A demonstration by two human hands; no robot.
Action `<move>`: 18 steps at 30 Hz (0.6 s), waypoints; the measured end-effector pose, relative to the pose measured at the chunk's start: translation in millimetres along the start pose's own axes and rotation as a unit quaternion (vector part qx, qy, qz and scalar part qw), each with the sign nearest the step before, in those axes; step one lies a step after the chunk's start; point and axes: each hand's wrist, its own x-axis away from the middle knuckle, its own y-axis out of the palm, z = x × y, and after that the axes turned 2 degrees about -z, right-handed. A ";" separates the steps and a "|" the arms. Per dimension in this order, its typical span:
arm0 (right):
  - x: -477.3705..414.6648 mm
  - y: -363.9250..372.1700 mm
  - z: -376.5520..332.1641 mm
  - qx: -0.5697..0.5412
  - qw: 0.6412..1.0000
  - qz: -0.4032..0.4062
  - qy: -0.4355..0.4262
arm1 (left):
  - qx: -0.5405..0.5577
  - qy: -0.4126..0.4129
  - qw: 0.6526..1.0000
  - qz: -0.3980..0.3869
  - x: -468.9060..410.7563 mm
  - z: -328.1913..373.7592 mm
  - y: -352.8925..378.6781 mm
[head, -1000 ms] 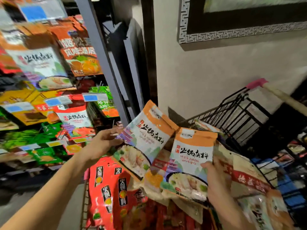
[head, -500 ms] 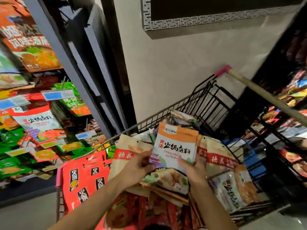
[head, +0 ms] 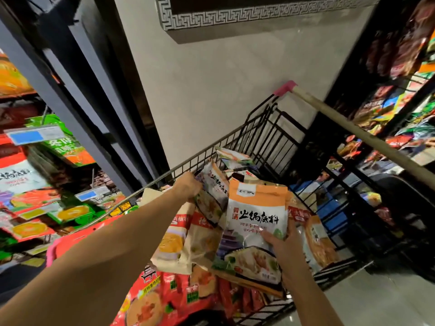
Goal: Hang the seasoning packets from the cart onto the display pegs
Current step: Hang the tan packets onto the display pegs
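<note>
Your right hand [head: 286, 247] has its fingers [head: 293, 231] curled round the lower edge of 1 orange-topped packet [head: 256, 208], which stands upright over the cart [head: 266, 137] with its long axis pointing away from you. Your left hand [head: 188, 188] grips a 2nd packet [head: 215, 191], tilted, just beside the first. More packets [head: 174, 245] fill the cart. The hanging display [head: 63, 147] lies to your left, nearer the left hand.
</note>
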 end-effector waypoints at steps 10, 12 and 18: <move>-10.1 25.8 1.4 0.003 0.999 -0.039 -0.003 | 0.237 0.041 0.969 0.053 71.8 -60.8 -55.8; -10.0 28.4 -1.7 0.006 0.999 -0.039 -0.006 | 0.219 0.041 0.972 0.074 64.9 -62.2 -51.1; -16.5 27.4 4.2 0.011 0.999 -0.037 -0.026 | -0.048 0.073 0.992 0.093 22.1 -10.9 -42.8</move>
